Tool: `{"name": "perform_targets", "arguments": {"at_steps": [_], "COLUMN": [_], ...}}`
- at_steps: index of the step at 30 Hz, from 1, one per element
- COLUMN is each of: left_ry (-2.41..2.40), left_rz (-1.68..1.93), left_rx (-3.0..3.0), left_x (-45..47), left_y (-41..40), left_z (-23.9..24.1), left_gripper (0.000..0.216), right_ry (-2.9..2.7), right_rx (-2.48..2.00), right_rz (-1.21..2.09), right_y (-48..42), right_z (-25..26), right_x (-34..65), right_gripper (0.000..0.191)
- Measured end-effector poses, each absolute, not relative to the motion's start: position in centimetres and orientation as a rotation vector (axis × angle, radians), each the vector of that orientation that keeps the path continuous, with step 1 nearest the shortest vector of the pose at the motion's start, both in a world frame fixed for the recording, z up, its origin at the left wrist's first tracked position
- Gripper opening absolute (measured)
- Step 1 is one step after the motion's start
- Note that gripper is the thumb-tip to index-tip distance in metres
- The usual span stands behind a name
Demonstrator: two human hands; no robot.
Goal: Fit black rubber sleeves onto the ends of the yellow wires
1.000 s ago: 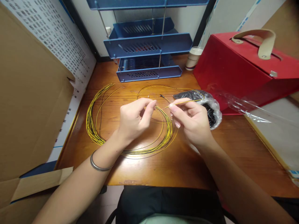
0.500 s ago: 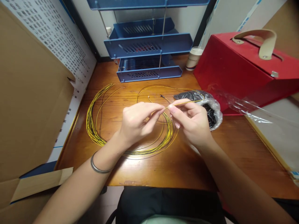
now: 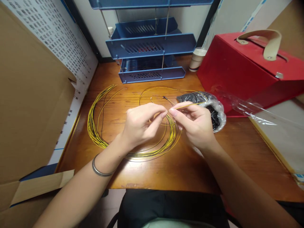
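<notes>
Above the table, my right hand (image 3: 196, 123) pinches a thin yellow wire (image 3: 190, 105) between thumb and forefinger. The wire runs from the fingertips back over the hand toward the plastic bag. My left hand (image 3: 142, 122) is closed in a pinch at the wire's end, its fingertips almost touching those of the right; the tip itself is too small to make out. Under and beside the hands lies a loose coil of yellow and black wires (image 3: 93, 126), partly hidden by the left hand and forearm. Another wire ends in a small black connector (image 3: 164, 97) just beyond the hands.
A clear plastic bag (image 3: 222, 115) with black contents lies right of my right hand. Behind it stand a red box (image 3: 228, 69) with a beige handle and a paper cup (image 3: 197, 60). Blue tiered trays (image 3: 152, 76) stand at the back, cardboard (image 3: 35, 95) at the left.
Both hands stay nearly in place. The fingertips have shifted very slightly, and less of the wire shows between them.
</notes>
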State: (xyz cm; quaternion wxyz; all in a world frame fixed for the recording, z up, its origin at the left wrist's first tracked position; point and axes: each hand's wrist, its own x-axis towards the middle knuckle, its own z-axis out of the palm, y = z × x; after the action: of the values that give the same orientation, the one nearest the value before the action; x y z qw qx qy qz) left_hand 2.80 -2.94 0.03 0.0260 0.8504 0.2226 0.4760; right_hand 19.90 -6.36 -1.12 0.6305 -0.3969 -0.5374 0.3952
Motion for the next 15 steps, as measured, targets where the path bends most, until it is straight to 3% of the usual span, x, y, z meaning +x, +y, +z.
{"name": "perform_targets", "arguments": {"at_steps": [15], "left_ry": [0.812], "left_rz": [1.376], "left_rx": [2.470], "left_x": [2.96], "left_y": [-3.50], "left_z": [0.38], "left_gripper": [0.019], "right_ry": [-1.198], "right_rx": [-0.879], "right_rz": [0.944], "right_y": [-6.46], "right_z": [-1.05], "right_x": [19.59], "right_gripper": [0.017]}}
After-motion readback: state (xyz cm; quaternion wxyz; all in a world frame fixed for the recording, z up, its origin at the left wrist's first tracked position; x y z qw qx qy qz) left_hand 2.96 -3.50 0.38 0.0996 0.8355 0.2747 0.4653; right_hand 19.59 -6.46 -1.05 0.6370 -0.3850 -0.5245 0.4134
